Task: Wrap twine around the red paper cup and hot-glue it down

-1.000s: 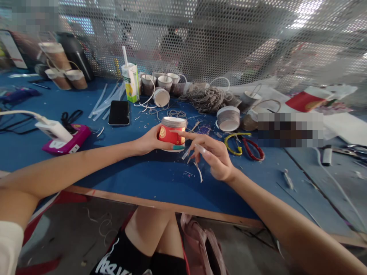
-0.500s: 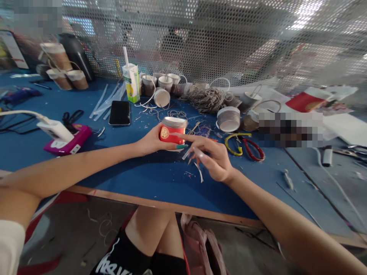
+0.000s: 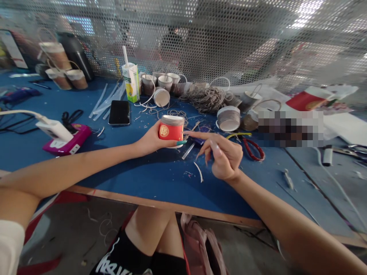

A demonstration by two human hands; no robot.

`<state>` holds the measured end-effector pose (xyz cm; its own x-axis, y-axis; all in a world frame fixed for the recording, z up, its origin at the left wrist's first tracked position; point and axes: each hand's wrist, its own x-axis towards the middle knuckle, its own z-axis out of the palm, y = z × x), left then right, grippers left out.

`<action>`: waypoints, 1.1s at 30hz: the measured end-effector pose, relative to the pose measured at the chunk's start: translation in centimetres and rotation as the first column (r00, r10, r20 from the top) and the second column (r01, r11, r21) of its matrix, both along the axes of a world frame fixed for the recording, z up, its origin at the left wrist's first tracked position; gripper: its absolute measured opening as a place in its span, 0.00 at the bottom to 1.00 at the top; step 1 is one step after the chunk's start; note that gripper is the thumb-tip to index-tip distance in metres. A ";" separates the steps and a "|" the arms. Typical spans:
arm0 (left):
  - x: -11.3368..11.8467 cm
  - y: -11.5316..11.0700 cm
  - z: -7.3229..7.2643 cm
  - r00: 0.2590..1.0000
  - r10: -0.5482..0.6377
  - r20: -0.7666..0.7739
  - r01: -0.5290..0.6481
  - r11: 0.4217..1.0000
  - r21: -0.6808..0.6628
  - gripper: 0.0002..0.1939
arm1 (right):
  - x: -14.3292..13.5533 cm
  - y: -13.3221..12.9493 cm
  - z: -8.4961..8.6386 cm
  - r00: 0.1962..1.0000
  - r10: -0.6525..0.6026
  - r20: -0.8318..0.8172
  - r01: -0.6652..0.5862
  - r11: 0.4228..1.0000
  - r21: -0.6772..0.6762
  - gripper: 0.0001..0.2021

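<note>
A red paper cup [image 3: 175, 133] with a gold emblem and a grey cord band round its rim is held above the blue table [image 3: 137, 172]. My left hand [image 3: 151, 140] wraps round its left side, the thumb with a green nail lying along the lower front. Just right of the cup is my right hand [image 3: 222, 152], its index finger stretched toward the cup's right edge and the other fingers loosely bent, nothing in them. Whether that fingertip touches the cup is too fine to tell. Clear strips and white scraps lie below.
Behind the cup stand a drink carton [image 3: 132, 82], several cord-wrapped cups and a pile of grey cord [image 3: 208, 100]. A phone [image 3: 119, 112] and a purple power block [image 3: 67, 139] are left. Red-handled pliers [image 3: 254, 149] lie right.
My right hand has drawn back to the right, its index finger leaving the cup's front for its right edge. The cup, in my left hand, has turned and shifted slightly left.
</note>
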<state>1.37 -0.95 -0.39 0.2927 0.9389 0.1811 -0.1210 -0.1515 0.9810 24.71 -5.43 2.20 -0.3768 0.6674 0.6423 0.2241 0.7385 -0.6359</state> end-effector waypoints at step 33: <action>-0.4 0.3 0.1 0.987 -0.136 0.087 0.136 0.991 0.006 0.39 | -0.6 -0.1 0.7 0.992 0.111 0.054 -0.114 0.991 0.070 0.17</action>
